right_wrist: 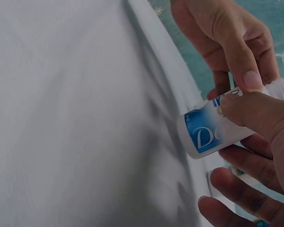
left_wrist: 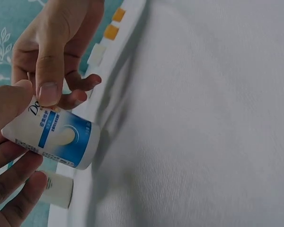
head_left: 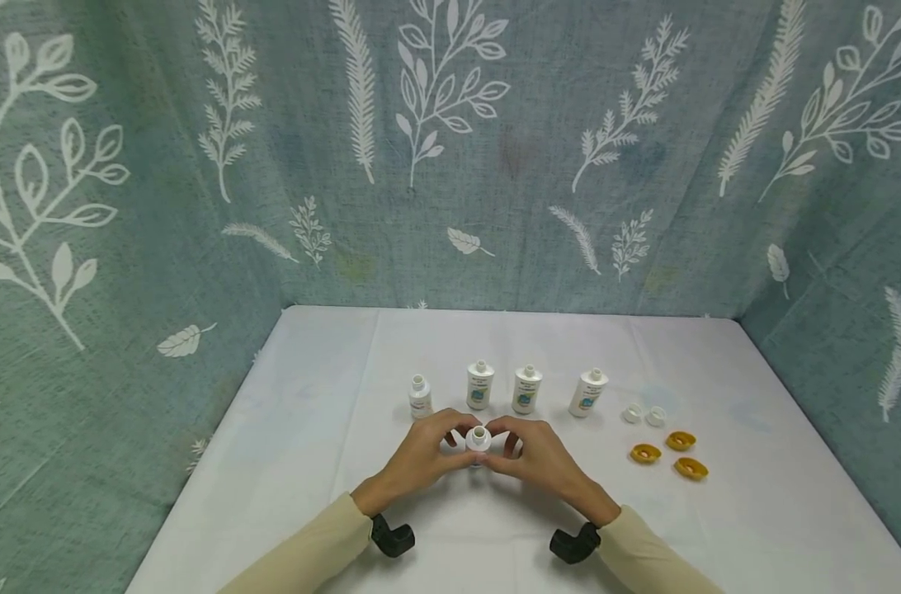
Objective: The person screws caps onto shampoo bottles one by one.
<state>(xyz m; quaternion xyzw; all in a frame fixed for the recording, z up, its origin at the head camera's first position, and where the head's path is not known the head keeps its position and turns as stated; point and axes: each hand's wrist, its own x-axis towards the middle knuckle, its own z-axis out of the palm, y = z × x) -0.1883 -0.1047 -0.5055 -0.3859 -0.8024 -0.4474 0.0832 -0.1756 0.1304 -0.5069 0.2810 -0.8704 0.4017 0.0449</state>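
Note:
A small white bottle (head_left: 478,441) with a bare threaded neck is between my two hands over the near middle of the table. Its blue and white label shows in the left wrist view, where the bottle (left_wrist: 68,135) lies at a slant in the frame. My left hand (head_left: 430,450) pinches one side of it with thumb and fingers. From the other side my right hand (head_left: 537,454) pinches it too, thumb on the label in the right wrist view. Whether the bottle's base touches the cloth, I cannot tell.
Behind the hands stand several uncapped white bottles, the leftmost bottle (head_left: 420,398) close to my left fingers and the rightmost bottle (head_left: 587,393) apart. At the right lie two white caps (head_left: 655,416) and three amber-yellow ring-like pieces (head_left: 645,454). Patterned curtains (head_left: 391,247) enclose the white table (head_left: 332,355).

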